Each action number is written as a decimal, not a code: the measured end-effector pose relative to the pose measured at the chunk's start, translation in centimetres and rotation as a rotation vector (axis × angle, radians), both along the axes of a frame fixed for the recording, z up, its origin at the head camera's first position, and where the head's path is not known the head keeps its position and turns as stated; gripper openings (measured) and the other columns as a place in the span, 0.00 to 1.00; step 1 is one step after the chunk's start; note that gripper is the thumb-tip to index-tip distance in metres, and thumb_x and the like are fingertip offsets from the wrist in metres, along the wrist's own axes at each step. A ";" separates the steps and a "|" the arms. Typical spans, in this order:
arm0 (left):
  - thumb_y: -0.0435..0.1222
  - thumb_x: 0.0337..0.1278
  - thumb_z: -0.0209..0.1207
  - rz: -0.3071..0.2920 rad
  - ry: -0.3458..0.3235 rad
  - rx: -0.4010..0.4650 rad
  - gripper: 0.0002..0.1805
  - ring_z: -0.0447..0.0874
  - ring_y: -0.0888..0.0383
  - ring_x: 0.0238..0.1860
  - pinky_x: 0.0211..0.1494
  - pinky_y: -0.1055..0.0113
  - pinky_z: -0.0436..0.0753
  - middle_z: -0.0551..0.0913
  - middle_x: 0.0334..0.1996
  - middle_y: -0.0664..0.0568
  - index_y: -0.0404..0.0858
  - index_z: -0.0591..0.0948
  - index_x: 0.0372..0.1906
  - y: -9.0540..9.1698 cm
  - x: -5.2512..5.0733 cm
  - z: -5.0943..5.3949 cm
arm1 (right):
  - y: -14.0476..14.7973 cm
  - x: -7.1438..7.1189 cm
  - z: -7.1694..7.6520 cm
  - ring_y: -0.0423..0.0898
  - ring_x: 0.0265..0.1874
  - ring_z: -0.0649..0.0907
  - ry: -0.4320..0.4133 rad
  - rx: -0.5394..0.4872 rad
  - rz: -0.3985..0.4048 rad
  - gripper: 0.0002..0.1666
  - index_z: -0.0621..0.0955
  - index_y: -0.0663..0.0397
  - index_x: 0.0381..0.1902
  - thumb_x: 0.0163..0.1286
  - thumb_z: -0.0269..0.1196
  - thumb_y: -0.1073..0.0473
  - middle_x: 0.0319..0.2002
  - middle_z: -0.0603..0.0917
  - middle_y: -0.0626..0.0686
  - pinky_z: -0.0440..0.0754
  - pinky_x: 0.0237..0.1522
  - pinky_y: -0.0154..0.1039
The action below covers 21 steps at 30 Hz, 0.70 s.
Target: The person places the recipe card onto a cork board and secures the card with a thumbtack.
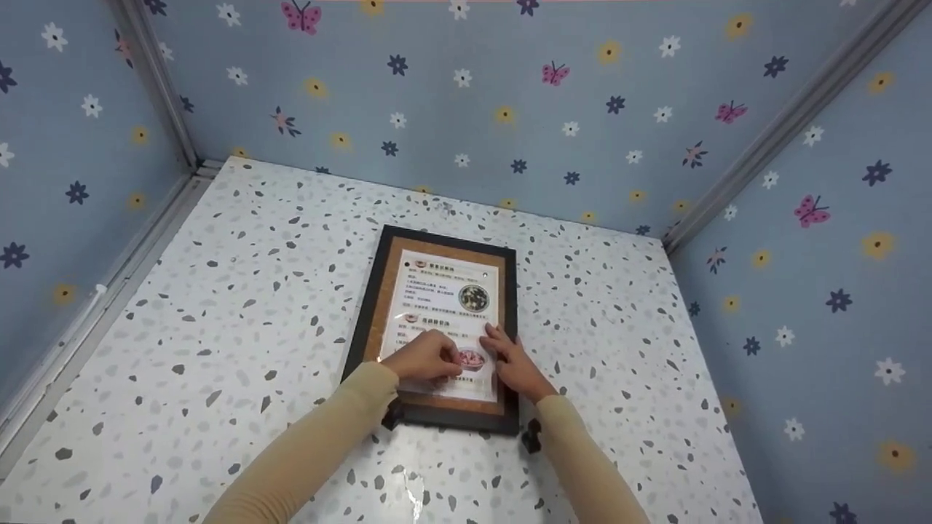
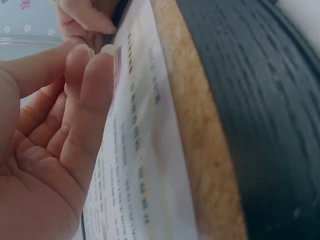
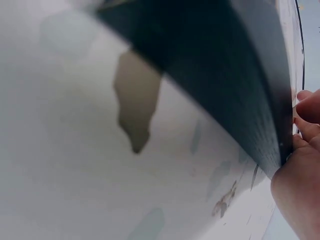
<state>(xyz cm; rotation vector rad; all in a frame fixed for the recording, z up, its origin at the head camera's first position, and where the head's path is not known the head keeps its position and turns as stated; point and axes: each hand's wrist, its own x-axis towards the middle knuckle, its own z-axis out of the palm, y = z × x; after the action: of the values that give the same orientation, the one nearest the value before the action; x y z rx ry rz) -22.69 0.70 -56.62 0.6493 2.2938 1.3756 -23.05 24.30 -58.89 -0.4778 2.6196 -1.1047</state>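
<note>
A white printed sheet (image 1: 444,291) with pictures of bowls lies on a cork board (image 1: 386,291) inside a black frame (image 1: 466,418). Over the sheet's lower part is my left hand (image 1: 426,356), its thumb and fingertips brought together near the lower bowl picture (image 1: 470,359). In the left wrist view the same hand (image 2: 65,125) is beside the sheet; whether something tiny sits between the fingertips is hidden. My right hand (image 1: 513,364) rests along the sheet's right edge and the frame's right side, fingers fairly straight. The right wrist view catches only part of that hand (image 3: 305,175).
Under the frame spreads a white speckled tabletop (image 1: 255,291). A small dark pin (image 1: 407,264) shows at the sheet's upper left corner, and a small pale one (image 1: 486,274) at its upper right. Blue flowered panels (image 1: 437,94) enclose the back and both sides.
</note>
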 end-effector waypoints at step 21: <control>0.24 0.59 0.58 0.029 -0.106 0.157 0.06 0.82 0.56 0.21 0.22 0.65 0.82 0.85 0.24 0.45 0.27 0.85 0.38 4.1 0.6 -1.6 | 0.0 -0.2 -0.2 0.58 0.75 0.54 0.125 0.009 0.070 0.31 0.73 0.67 0.66 0.63 0.49 0.75 0.73 0.62 0.61 0.37 0.71 0.62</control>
<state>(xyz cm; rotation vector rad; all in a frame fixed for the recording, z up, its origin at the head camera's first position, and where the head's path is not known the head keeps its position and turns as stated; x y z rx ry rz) -22.09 4.83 -58.23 0.5782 2.1361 1.5769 -23.26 24.35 -59.06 -0.6507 2.6897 -1.0737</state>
